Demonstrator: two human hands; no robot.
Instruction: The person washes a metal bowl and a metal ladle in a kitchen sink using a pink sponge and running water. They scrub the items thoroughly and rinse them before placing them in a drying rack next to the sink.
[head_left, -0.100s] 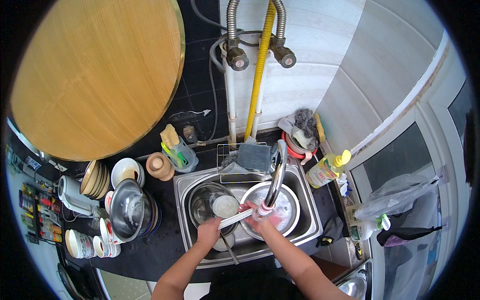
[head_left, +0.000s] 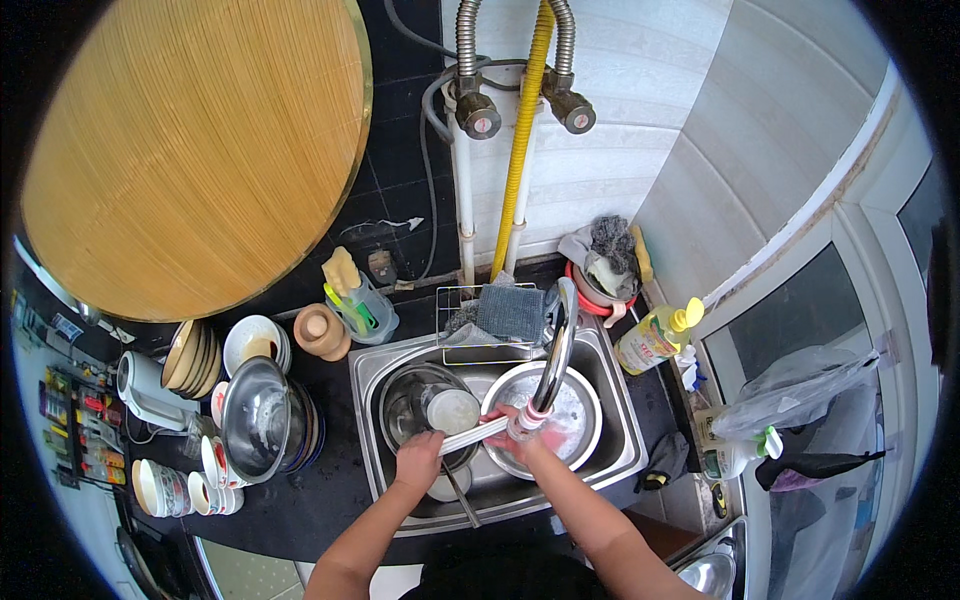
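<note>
A bundle of white chopsticks lies slantwise between my hands over the double sink. My left hand is closed round its lower left end. Under the faucet, my right hand grips the upper right end, its fingers partly hidden by the spout. Below my right hand, a white-rimmed basin holds whitish, sudsy water. In the left bowl of the sink sits a steel pot with a pale bowl in it. A long thin handle sticks out beneath my left hand.
Stacked bowls and a tilted metal bowl crowd the left counter. A wire rack with a grey scouring cloth stands behind the sink. To the right are a yellow detergent bottle and a red bowl of rags.
</note>
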